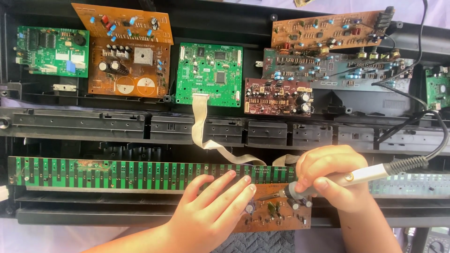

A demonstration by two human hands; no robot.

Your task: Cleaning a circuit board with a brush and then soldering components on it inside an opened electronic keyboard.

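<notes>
Black keyboard chassis (117, 126) lies open with the long green contact strip (117, 174) across it; the small brown circuit board (276, 216) sits at the near edge, just below the strip's right end. Best to keep that board pinned flat, bring the tip onto one joint only and stay clear of the grey ribbon cable (201, 126). Left hand (211, 213) is open, fingers flat on strip and board; right hand (328, 175) is closed round the soldering iron (347, 180), tip at the board's top edge.
</notes>
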